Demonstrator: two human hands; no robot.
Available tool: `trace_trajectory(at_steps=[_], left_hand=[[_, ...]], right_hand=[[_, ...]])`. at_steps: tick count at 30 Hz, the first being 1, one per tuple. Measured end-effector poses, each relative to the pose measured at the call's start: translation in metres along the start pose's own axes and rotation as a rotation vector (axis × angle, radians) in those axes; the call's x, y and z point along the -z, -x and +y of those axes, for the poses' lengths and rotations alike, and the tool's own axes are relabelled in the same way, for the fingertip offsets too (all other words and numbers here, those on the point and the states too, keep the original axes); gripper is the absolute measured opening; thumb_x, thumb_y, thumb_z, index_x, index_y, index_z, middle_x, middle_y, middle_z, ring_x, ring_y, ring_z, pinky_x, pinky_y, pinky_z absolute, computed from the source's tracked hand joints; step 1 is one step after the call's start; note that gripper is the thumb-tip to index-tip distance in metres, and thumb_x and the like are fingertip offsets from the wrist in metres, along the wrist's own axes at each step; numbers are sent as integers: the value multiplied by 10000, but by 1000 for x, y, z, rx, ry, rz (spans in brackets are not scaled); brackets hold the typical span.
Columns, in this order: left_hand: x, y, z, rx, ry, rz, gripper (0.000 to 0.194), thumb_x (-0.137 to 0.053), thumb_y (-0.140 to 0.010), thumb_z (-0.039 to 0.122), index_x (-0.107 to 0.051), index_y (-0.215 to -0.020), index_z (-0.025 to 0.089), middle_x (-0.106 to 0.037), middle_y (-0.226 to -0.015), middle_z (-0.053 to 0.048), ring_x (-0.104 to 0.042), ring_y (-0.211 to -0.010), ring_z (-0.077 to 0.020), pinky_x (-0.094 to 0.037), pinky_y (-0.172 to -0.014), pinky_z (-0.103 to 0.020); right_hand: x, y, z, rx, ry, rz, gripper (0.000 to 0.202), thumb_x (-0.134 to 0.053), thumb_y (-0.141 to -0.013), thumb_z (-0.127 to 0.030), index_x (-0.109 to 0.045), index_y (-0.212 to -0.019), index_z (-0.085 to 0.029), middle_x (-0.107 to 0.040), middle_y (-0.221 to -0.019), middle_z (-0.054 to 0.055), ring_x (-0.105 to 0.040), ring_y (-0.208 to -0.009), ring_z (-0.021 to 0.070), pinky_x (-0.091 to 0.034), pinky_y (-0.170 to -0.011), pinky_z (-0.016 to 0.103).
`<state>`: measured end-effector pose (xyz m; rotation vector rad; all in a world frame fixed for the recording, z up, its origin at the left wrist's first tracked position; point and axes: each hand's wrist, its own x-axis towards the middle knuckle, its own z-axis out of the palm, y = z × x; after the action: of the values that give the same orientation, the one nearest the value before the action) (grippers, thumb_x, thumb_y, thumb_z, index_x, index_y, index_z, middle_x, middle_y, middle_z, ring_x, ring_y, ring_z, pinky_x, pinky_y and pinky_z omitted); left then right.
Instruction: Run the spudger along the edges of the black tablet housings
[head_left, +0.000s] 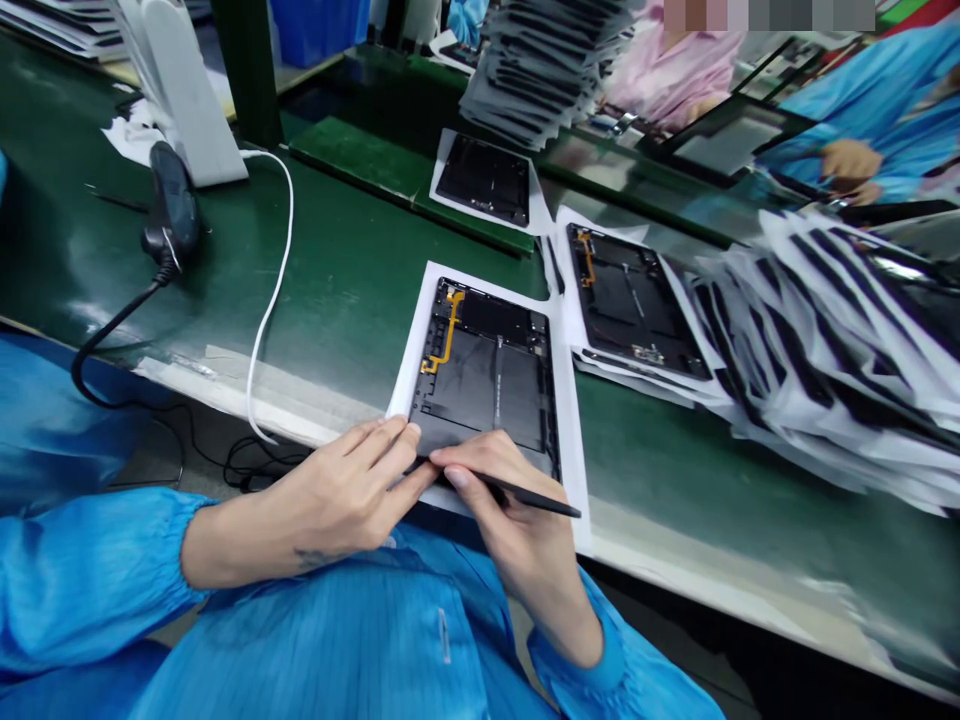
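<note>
A black tablet shell (pixel 480 395) lies open on white paper (pixel 571 450) at the front of a green bench (pixel 352 290). Its orange strip (pixel 448 335) is already in; the near side looks unfinished. The right hand (pixel 517 500) pinches a black stick (pixel 551 502); the left hand (pixel 352 485) touches the corner (gripping, I cannot tell). A blue bin's contents are hidden.

I work at a green workbench (pixel 352 270) with a worn, pale strip (pixel 221 390) along its near edge. Beneath my left hand (pixel 367 480) and right hand (pixel 517 510) lies a white paper sheet (pixel 574 490). Left of my left hand are a curving white cable (pixel 283 265) and, farther off, a black corded handheld device (pixel 174 200) beside an upright white stand (pixel 187 110). A raised green board (pixel 367 165) sits beyond my hands; a fanned pile of white-and-black sheets (pixel 795 350) lies to my right hand's right.
</note>
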<state>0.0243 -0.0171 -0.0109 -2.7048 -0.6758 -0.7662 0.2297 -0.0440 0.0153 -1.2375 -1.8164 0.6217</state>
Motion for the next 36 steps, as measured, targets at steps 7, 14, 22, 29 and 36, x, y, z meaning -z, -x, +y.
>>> trace_trajectory(at_steps=[7, 14, 22, 29, 36], left_hand=[[2, -2, 0, -14, -1, 11, 317, -451, -983, 127, -627, -1237, 57, -707, -1190, -215, -711, -1086, -316, -585, -893, -409], [1, 5, -15, -83, 100, 77, 278, -450, -991, 93, -639, -1189, 45, -712, -1212, -206, -715, -1113, -303, -612, -925, -399], [5, 3, -15, -89, 51, 52, 297, -422, -1005, 64, -658, -1176, 7, -738, -1154, -170, -725, -1071, -278, -616, -912, -379], [10, -7, -13, -91, -4, 70, 291, -424, -987, 38, -699, -1083, 36, -757, -1083, -137, -722, -1003, -256, -586, -858, -362], [1, -25, -12, -123, 84, 32, 287, -415, -1002, 79, -687, -1089, 53, -729, -982, -138, -693, -916, -230, -564, -805, -360]], right_hand=[[-1, -3, 0, 33, 8, -3, 161, -589, -964, -145, -729, -935, -219, -751, -840, 35, -668, -771, 183, -549, -678, 317], [0, -7, -4, 113, 19, -57, 158, -595, -952, -86, -701, -962, -203, -729, -838, 25, -624, -772, 166, -523, -694, 320], [16, 5, 1, 147, 49, -33, 174, -594, -937, -61, -697, -958, -200, -735, -861, 30, -662, -795, 174, -557, -826, 365], [31, 21, 1, 119, 96, -6, 203, -602, -915, -41, -703, -974, -206, -732, -880, 34, -682, -826, 183, -564, -898, 381], [26, 24, 0, 135, 181, -10, 248, -575, -927, -14, -652, -1054, -213, -699, -915, 45, -644, -902, 197, -545, -871, 374]])
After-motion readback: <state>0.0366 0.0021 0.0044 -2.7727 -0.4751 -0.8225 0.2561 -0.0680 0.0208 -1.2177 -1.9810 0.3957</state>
